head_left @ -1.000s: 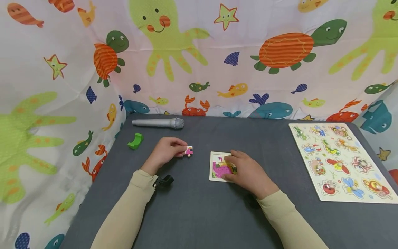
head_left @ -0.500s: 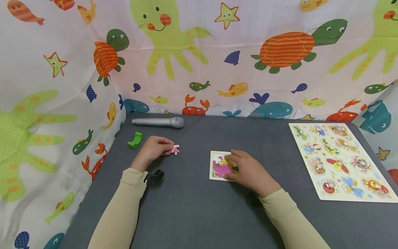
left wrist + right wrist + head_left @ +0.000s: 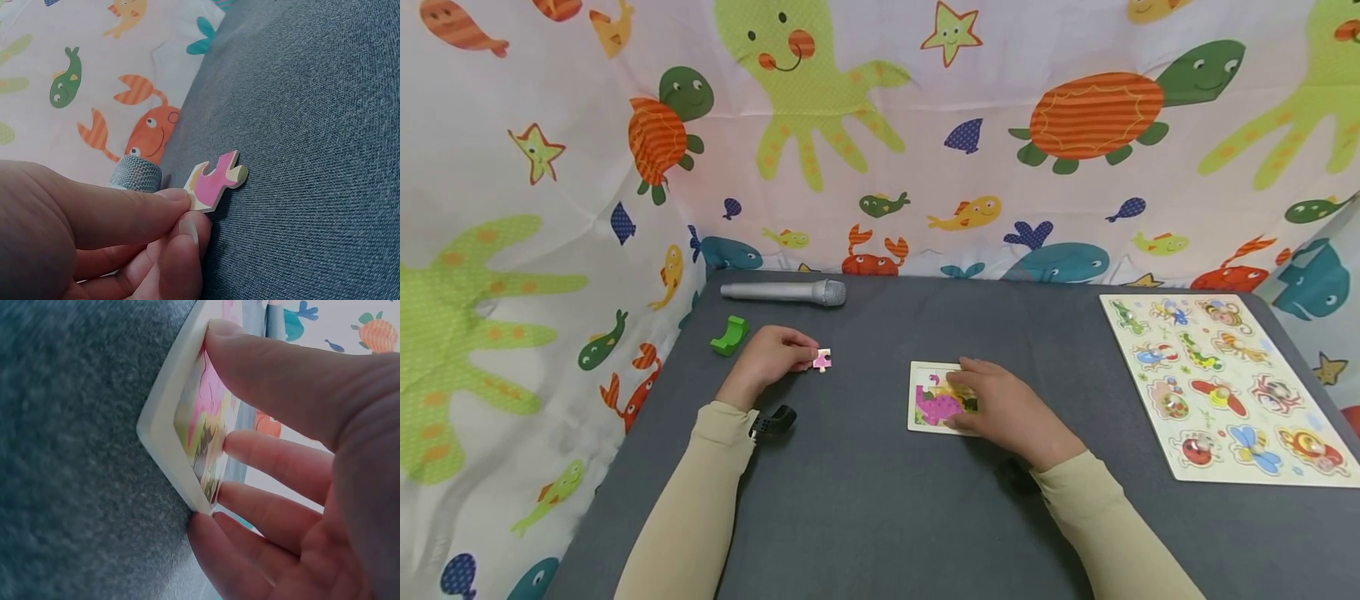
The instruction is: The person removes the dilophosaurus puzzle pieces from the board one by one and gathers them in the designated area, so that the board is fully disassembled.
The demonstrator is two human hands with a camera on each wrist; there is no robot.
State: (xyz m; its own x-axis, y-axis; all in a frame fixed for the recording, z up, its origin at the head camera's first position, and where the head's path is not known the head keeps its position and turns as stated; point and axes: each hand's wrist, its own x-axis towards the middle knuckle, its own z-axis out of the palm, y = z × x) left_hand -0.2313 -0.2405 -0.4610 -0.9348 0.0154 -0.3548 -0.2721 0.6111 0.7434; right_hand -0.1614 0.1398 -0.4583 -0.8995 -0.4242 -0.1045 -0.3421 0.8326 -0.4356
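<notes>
A dark grey table (image 3: 865, 517) is backed by a sea-animal curtain (image 3: 925, 183). On the left side, a pink puzzle piece (image 3: 822, 360) is pinched between thumb and finger by the left hand (image 3: 769, 364). To its right, a small puzzle board (image 3: 156, 425) is touched by the extended fingers of the right hand (image 3: 1011, 412). Farther out are seen a green block (image 3: 728, 340), a grey microphone (image 3: 778, 292) and, far right, an insect board (image 3: 1223, 458).
</notes>
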